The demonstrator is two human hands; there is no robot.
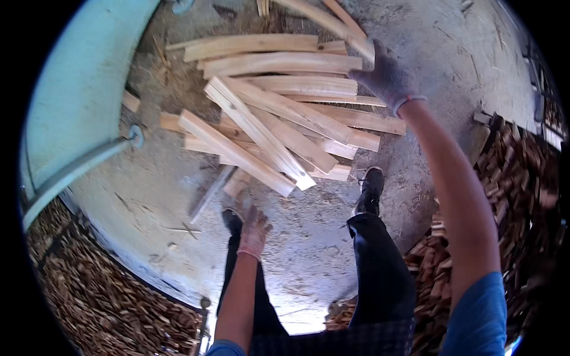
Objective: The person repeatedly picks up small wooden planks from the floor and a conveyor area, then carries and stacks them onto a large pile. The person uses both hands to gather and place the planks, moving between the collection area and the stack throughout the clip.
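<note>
Though askew, planks (286, 111) between both hands (254, 234) (390, 78)

Blue sleeves (478, 308), dark trousers (383, 267), gloves (394, 82)

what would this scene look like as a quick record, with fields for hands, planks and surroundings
left hand: gloved, apparently empty, fingers loosely spread
right hand: gloved, at the end of a long plank; grip unclear
pile: pale planks, overlapping at different angles
surface: dusty floor
surroundings: wood heaps at lower left and right; pale blue-green panel at upper left
</note>
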